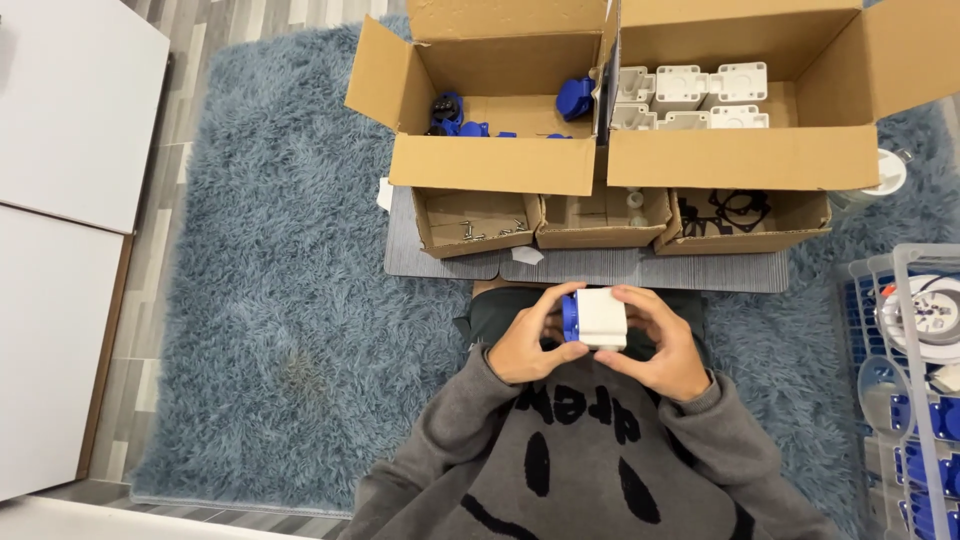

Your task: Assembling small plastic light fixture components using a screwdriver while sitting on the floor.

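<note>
A white box-shaped housing [602,318] with a blue cap [570,317] is gripped between the left hand [525,345] and right hand [660,345], above the lap, near 3 small cardboard trays [478,222].

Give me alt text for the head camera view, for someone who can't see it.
Seen from above, a person's left hand and right hand hold a white block with a blue part over their lap. Ahead on a shaggy blue rug stand open cardboard boxes of blue and white parts.

housing [602,317]: white, blue cap | rug [290,250]: grey-blue | boxes [492,165]: brown | sweater [590,450]: grey, black motif, seemingly a face
</note>
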